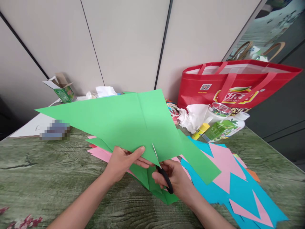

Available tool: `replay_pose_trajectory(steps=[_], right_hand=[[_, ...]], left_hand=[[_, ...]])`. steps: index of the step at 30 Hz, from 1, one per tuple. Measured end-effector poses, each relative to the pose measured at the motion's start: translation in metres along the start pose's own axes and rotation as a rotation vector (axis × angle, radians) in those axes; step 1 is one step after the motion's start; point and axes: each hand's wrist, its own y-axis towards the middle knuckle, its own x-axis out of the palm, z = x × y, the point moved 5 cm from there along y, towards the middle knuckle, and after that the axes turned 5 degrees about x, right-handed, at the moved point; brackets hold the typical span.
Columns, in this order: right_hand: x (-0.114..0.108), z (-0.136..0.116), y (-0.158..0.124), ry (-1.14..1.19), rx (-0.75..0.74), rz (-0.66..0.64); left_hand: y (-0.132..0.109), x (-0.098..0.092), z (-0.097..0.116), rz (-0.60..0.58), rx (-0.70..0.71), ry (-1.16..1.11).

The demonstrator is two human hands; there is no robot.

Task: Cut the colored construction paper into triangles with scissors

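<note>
A large green paper sheet (124, 121) is held up above the table, with fold creases across it. My left hand (124, 162) pinches its lower edge, thumb on top. My right hand (175, 178) grips black-handled scissors (164, 176), whose blades (156, 154) enter the sheet's lower edge just right of my left thumb. A narrow green strip (200, 159) hangs off to the right of the cut. Beneath my hands lie more green paper pieces (152, 184).
Pink and blue paper cut-offs (228, 178) lie on the green wood-grain table (35, 178) at right. Behind stand a red tote bag (235, 86), crumpled white tissue (194, 116), a yellow glue stick (200, 131), a green-labelled pack (220, 128) and an open small carton (62, 89).
</note>
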Motion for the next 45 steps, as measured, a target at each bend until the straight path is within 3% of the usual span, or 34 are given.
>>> replay_pose_trajectory(steps=[15, 23, 33, 37, 45], right_hand=[[-0.003, 0.005, 0.003, -0.009, 0.015, 0.048], [-0.001, 0.001, 0.001, 0.006, 0.043, 0.073], [0.002, 0.003, -0.001, 0.038, 0.053, -0.12], [0.002, -0.003, -0.002, 0.038, 0.003, -0.131], [0.004, -0.01, -0.006, 0.067, -0.118, -0.243]], left_hand=[[0.0, -0.001, -0.003, -0.006, 0.003, -0.053], [0.003, -0.007, 0.009, -0.006, 0.115, -0.189], [0.007, -0.028, 0.01, 0.228, 0.256, -0.089], [0.008, -0.031, 0.016, 0.206, 0.281, -0.091], [0.007, -0.023, 0.015, 0.078, 0.147, -0.132]])
